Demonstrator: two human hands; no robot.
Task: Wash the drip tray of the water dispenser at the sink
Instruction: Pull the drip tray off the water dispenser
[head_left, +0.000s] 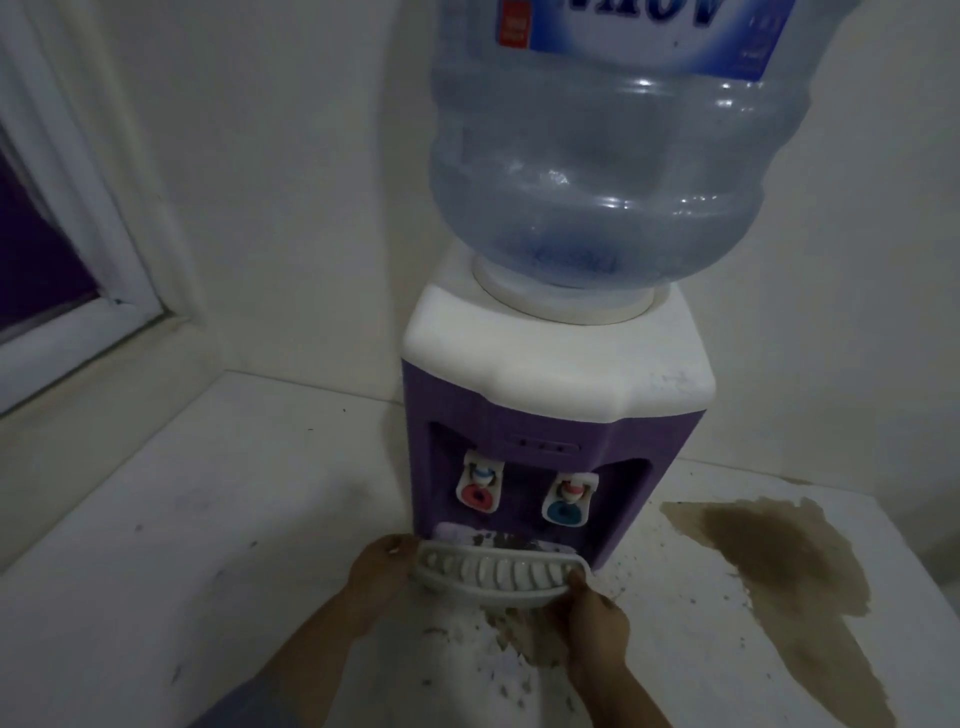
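A purple and white water dispenser (545, 415) stands on a white counter with a large blue water bottle (597, 156) upside down on top. Its white slotted drip tray (493, 571) sticks out at the base, below the red tap (478, 496) and the blue tap (565, 513). My left hand (379, 577) grips the tray's left end. My right hand (597, 618) grips its right end. Dark grime lies in the slot behind the tray.
The white counter (208, 571) is dirty, with a brown stain (779, 561) to the dispenser's right and dark specks in front of it. A window frame (93, 234) sits at the left. White walls meet in a corner behind the dispenser.
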